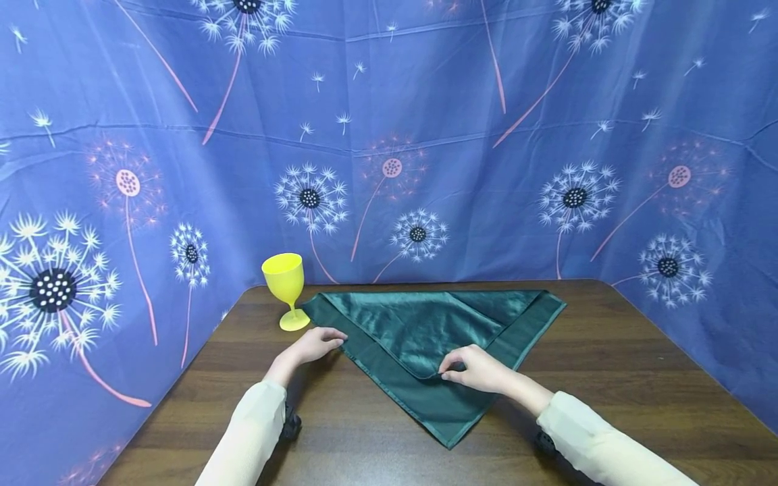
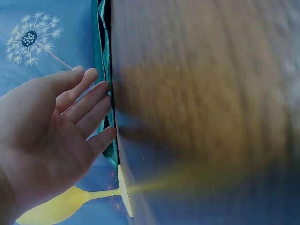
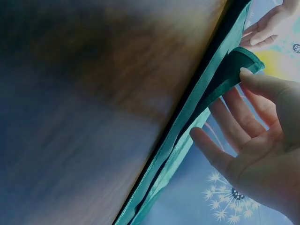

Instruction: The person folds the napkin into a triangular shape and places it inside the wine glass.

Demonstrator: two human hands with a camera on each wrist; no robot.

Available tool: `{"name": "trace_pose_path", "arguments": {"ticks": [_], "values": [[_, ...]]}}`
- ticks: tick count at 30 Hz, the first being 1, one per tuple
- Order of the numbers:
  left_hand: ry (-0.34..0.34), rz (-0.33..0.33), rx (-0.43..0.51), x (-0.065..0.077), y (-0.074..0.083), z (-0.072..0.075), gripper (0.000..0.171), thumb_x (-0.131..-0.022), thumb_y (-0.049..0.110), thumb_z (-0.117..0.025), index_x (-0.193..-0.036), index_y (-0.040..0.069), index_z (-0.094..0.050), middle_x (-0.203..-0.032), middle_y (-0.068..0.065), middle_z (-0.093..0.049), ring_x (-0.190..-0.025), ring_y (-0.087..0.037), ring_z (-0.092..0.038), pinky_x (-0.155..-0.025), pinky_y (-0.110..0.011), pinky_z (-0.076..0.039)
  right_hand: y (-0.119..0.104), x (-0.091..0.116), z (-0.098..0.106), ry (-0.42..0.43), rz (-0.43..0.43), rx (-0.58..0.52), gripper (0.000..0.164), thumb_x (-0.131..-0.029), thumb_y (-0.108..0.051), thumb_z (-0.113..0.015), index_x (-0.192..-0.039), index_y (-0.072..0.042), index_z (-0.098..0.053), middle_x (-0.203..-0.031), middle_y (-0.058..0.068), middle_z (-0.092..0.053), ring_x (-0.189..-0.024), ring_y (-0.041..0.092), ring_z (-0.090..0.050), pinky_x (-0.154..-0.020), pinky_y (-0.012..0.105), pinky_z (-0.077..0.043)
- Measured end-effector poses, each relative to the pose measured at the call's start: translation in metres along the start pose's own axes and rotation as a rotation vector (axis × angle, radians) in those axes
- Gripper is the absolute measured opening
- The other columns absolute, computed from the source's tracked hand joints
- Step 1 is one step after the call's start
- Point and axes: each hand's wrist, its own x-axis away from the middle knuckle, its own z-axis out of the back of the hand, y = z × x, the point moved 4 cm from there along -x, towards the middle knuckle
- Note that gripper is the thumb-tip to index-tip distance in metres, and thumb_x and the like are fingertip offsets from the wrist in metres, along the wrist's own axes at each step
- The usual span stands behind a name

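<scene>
A dark green satin cloth [image 1: 419, 324] lies on the table, its upper layer folded over so that a lower corner points at the near edge. My right hand [image 1: 477, 370] pinches the near corner of the upper layer between thumb and fingers; in the right wrist view that corner [image 3: 241, 63] is lifted a little off the layer below. At the cloth's left edge my left hand [image 1: 316, 343] rests with its fingertips on the fabric. The left wrist view shows this hand [image 2: 61, 126] with its fingers fairly straight, holding nothing.
A yellow plastic goblet [image 1: 286, 283] stands upright at the back left, just behind my left hand and close to the cloth's left corner. The brown wooden table [image 1: 638, 405] ends at a blue hanging fabric [image 1: 474, 223] with dandelion prints.
</scene>
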Motion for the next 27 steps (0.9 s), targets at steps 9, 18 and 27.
{"name": "trace_pose_path", "arguments": {"ticks": [9, 18, 27], "values": [[-0.024, 0.017, 0.031, 0.001, -0.003, -0.001, 0.03, -0.097, 0.019, -0.05, -0.119, 0.003, -0.062, -0.122, -0.015, -0.062, -0.119, -0.034, -0.052, -0.098, -0.048, -0.042, -0.004, 0.003, 0.003, 0.048, -0.003, -0.02, 0.006, -0.084, -0.005, -0.066, -0.086, -0.007, -0.07, -0.083, -0.001, -0.07, -0.077, 0.004, -0.064, -0.067, 0.023, -0.053], [-0.034, 0.042, 0.061, 0.003, -0.003, -0.001, 0.031, -0.097, 0.019, -0.05, -0.121, 0.004, -0.061, -0.125, -0.015, -0.06, -0.121, -0.034, -0.05, -0.099, -0.048, -0.041, -0.013, 0.007, 0.004, 0.03, 0.033, -0.044, 0.005, -0.084, -0.004, -0.065, -0.085, -0.008, -0.069, -0.082, -0.002, -0.068, -0.077, 0.003, -0.062, -0.068, 0.025, -0.054], [-0.036, 0.039, 0.062, 0.003, -0.001, 0.0, 0.031, -0.097, 0.02, -0.049, -0.121, 0.004, -0.061, -0.125, -0.014, -0.06, -0.122, -0.034, -0.05, -0.1, -0.049, -0.04, -0.019, 0.012, 0.0, 0.016, 0.071, -0.061, 0.006, -0.083, -0.006, -0.068, -0.084, -0.012, -0.069, -0.082, -0.002, -0.067, -0.076, 0.003, -0.059, -0.067, 0.025, -0.053]]}}
